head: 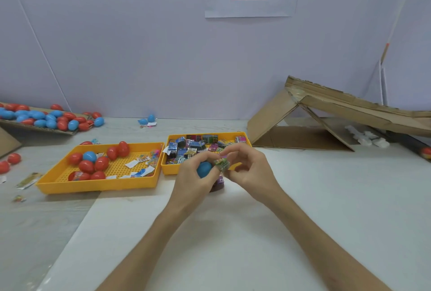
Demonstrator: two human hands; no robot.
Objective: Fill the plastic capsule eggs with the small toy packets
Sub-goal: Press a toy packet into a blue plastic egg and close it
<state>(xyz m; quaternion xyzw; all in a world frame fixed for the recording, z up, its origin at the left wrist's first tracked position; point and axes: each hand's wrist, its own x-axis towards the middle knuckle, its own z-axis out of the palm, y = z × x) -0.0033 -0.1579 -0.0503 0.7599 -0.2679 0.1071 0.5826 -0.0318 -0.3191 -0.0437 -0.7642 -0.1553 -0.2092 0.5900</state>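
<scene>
Blue capsule egg [204,169] sits in the L hand [192,175], fingers curled round it, just above the table [314,197]. From my end the R hand [250,170] pinches a small toy packet [222,164] btwn thumb and fingers, right against the egg. Directly behind the hands is the packet tray [210,133], yellow and full of packets. Just beside it on the L is the egg tray [93,187], w/ red and blue eggs plus paper slips. Far L there's a cardboard box [35,128] of more eggs, far R a cardboard ramp [338,106].
</scene>
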